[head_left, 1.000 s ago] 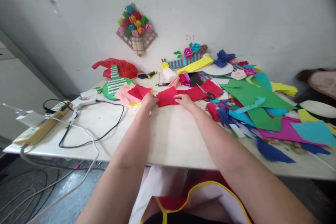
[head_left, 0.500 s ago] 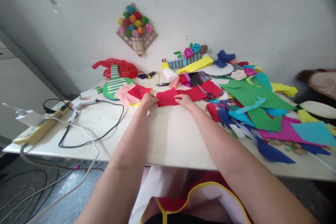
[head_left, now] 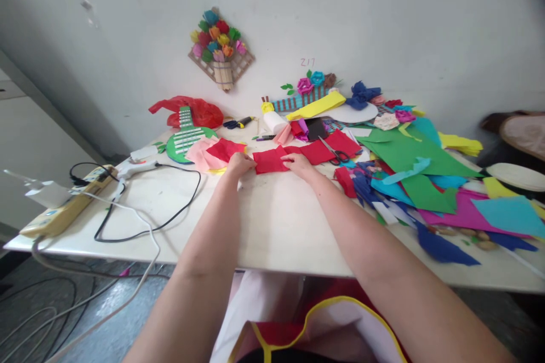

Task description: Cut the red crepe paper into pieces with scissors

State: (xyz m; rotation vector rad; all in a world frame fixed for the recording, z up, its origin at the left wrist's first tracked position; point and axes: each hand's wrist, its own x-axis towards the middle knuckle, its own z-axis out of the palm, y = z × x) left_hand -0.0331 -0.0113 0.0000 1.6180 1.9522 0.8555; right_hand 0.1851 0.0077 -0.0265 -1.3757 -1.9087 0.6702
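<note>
A strip of red crepe paper (head_left: 269, 160) lies across the table between my hands. The fingers of my left hand (head_left: 240, 165) are pinched at its left end. Fingers of my right hand (head_left: 298, 164) close on the strip farther right, and the red paper runs on beyond them. Scissors (head_left: 339, 155) rest on that red paper at the right. Left of my left hand, a smaller red piece (head_left: 225, 150) lies over pink paper (head_left: 201, 154).
A glue gun (head_left: 136, 167) with a looping black cord and a power strip (head_left: 68, 204) occupy the left. Behind them sits a green guitar-shaped craft (head_left: 187, 139). Coloured paper scraps (head_left: 421, 159) heap on the right. Flower crafts (head_left: 221, 48) hang on the wall.
The hands stay in nearly the same place. The red paper between them shifts very slightly, its edge looking a little lower; nothing is let go.
</note>
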